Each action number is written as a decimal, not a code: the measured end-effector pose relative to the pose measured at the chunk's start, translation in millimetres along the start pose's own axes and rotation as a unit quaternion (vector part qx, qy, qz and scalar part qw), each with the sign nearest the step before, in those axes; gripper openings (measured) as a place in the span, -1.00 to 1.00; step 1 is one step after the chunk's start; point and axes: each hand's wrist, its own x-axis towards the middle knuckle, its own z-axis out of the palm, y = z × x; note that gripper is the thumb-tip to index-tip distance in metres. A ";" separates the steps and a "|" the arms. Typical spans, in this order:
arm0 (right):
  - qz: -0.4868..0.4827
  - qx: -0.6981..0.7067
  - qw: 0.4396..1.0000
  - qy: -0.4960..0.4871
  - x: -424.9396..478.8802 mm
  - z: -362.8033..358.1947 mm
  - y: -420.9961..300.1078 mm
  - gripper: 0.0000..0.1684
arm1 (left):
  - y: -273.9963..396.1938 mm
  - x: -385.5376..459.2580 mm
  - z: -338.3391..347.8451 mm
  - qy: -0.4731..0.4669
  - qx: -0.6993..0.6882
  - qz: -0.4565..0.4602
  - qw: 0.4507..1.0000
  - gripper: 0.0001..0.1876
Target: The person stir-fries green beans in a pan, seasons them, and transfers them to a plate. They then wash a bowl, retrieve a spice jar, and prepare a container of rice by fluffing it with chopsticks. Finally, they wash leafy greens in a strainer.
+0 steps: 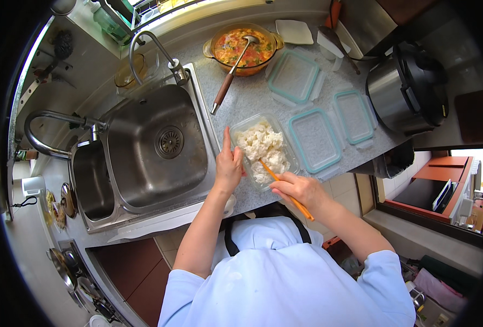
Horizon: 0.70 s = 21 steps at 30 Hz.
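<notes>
A clear rectangular food container holding clumps of white rice stands on the counter before me. My left hand grips its left side, thumb at the rim and index finger stretched along the outside wall. Orange chopsticks are held in my right hand at the container's near right corner. Their tips reach into the rice, where the ends are hidden.
Three clear lids with teal seals, including the nearest lid, lie to the right. Behind is a glass bowl of soup with a ladle across it. A steel sink is at left, an electric pressure cooker at right.
</notes>
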 end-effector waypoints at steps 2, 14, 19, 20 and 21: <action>0.019 -0.006 1.000 0.007 -3.6 -14.7 -7.1 -0.91 | 17.3 -3.6 0.8 -0.006 -0.024 -0.045 0.999 -0.37; 0.096 0.068 0.988 0.096 -7.6 -51.9 -8.7 -0.86 | 15.5 -1.1 -6.5 -0.044 -0.022 -0.053 0.997 -0.40; 0.233 0.343 0.897 0.153 -10.4 -12.2 41.7 -0.80 | 21.3 -1.5 -6.9 -0.051 -0.030 -0.068 0.996 -0.41; 0.264 0.415 0.856 0.162 -9.5 -9.0 48.2 -0.78 | 21.8 -1.6 -6.8 -0.050 -0.029 -0.070 0.996 -0.41; 0.294 0.483 0.807 0.169 -9.3 -6.1 52.4 -0.77 | 21.5 -2.0 -6.8 -0.047 -0.028 -0.066 0.996 -0.41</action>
